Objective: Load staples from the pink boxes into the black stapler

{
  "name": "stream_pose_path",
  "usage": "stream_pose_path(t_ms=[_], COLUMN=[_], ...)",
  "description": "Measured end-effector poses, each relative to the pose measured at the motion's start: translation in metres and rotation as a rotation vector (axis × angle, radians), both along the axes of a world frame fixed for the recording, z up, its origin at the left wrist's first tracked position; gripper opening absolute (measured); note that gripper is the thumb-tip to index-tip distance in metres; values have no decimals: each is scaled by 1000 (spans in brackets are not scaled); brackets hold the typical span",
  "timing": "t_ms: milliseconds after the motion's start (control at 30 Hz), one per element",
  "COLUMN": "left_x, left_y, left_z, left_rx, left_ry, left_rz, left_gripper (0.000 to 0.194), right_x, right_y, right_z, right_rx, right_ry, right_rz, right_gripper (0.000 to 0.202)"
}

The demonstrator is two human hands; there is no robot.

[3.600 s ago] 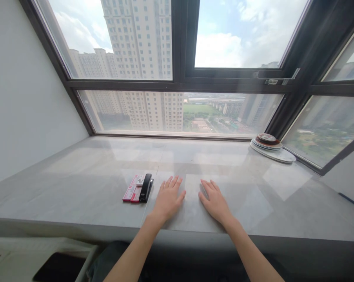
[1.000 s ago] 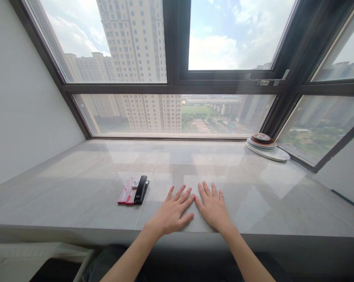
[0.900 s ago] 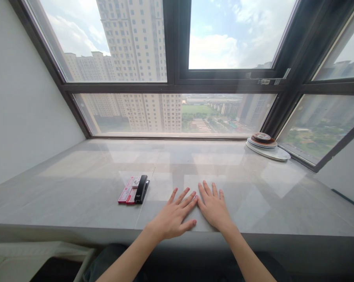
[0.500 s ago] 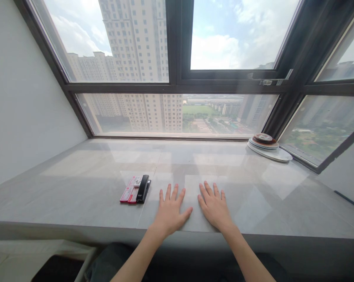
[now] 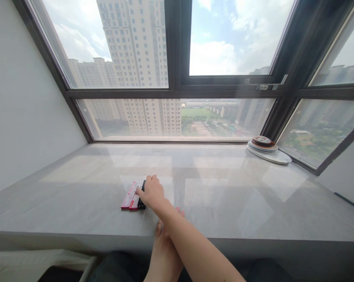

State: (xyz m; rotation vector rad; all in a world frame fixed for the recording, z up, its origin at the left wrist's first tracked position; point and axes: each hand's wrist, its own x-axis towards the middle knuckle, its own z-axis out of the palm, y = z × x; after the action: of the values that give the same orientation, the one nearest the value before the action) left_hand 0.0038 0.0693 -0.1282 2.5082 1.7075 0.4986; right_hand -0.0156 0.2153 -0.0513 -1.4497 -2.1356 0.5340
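My right hand (image 5: 153, 192) reaches across to the left, its fingers and thumb bent round a black stapler (image 5: 140, 205) lying on the pale stone sill (image 5: 224, 203). Most of the stapler is covered by the hand. Against its left side lie small flat red-and-white boxes (image 5: 129, 200), close to my right thumb. My left hand (image 5: 165, 231) rests near the front edge of the sill, beneath the right forearm. That forearm hides much of it, but fingertips show apart on both sides, with nothing seen in them.
A stack of plates (image 5: 266, 150) stands in the far right corner by the window frame (image 5: 171, 94). A white wall (image 5: 32, 109) bounds the left side. Below the front edge at lower left is a pale piece of furniture (image 5: 41, 260).
Both hands lay flat and spread side by side. The right hand has crossed over the left arm and closed round the stapler. The left hand has drawn back slightly towards the front edge.
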Motion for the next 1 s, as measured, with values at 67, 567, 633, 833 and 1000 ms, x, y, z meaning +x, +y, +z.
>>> stream_pose_path(t_ms=[67,567,633,833,1000], left_x=[-4,18,18,13,9], left_y=[-8,50,58,67,68], left_z=[6,26,22,23,22], left_rx=[-2,120,99,72,85], left_ry=[-28,-78,-42,-11,-14], left_rz=[57,92,77,101,130], left_gripper=[50,46,50,50,53], right_x=[7,180,170,163,194], right_y=[5,-38,-37,-28,-15], right_z=[0,-16,-22,-18,-20], right_rx=[26,208,212,169,82], right_ry=[-68,5,35,305,993], right_rz=[15,-148,-219,-341,-385], right_gripper=[44,40,36,27,40])
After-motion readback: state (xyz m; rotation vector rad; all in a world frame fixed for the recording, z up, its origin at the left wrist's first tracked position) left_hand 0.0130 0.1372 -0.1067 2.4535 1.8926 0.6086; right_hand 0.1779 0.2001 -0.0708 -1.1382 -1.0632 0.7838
